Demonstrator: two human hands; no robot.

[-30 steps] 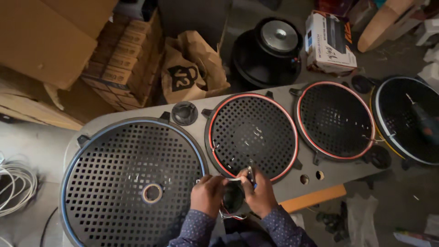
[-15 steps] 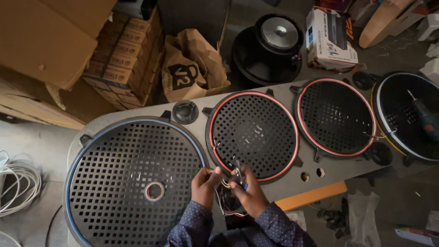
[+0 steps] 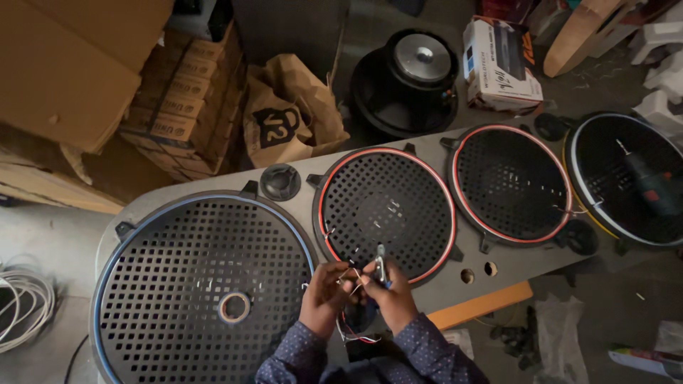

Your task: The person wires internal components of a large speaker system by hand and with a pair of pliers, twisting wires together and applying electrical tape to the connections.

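A large brown cardboard box (image 3: 67, 64) is seen at the top left corner. Just beside it, on its right, a stack of smaller brown cartons (image 3: 186, 92) is placed, each one with a dark printed label on its side. A crumpled brown paper bag (image 3: 288, 114) with a black print is leaned next to the stack, just behind the grey panel. At the top right, a white rectangular box (image 3: 500, 62) with black and orange printing is laid on the floor, near the loose black speaker. No screens or signs are seen.
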